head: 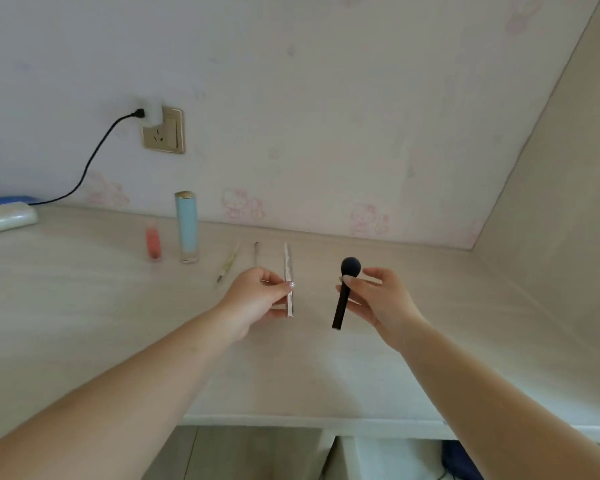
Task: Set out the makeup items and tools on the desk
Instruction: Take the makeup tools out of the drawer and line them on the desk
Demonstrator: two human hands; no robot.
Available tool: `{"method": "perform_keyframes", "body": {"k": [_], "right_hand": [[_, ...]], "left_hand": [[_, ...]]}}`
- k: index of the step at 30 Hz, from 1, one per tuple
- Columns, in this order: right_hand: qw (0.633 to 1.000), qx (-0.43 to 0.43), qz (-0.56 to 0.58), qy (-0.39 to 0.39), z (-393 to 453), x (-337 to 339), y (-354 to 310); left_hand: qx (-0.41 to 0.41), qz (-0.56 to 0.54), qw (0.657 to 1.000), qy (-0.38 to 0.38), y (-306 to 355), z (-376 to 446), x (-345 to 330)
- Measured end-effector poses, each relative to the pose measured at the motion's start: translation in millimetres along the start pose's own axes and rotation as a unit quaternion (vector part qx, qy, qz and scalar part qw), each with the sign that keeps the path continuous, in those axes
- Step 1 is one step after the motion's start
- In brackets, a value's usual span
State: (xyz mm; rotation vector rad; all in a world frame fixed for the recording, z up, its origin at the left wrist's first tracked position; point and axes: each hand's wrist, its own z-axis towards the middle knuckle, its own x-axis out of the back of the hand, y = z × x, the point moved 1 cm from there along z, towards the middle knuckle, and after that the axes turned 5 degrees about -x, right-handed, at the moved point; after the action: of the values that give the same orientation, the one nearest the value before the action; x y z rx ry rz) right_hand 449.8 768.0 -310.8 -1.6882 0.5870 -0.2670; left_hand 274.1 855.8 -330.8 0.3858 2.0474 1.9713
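Above the desk (430, 306), left hand (257, 296) pinches a silver tool (289, 271) and right hand (374, 299) a dark brush (343, 299) mid-handle, seemingly to extend the row.

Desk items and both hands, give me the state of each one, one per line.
Left hand: pinches silver tool.
Right hand: holds black makeup brush, head up.
Blue tube: upright, capped.
Pink tube: on the desk.
Two thin tools: lying flat.
Charger: plugged into wall socket.
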Motion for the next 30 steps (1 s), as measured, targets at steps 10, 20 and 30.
{"method": "perform_keyframes", "body": {"k": [10,20,30], "right_hand": [[0.993,0.006,-0.120,0.005,78,-49,10],[0.943,0.070,-0.324,0.017,132,-66,20],[0.895,0.101,-0.434,0.026,147,-64,22]], "left_hand": [[-0.036,0.199,0.979,0.003,0,61,12],[-0.007,0.307,0.950,-0.064,-1,102,8],[0.016,0.414,0.906,-0.086,2,119,-15]]}}
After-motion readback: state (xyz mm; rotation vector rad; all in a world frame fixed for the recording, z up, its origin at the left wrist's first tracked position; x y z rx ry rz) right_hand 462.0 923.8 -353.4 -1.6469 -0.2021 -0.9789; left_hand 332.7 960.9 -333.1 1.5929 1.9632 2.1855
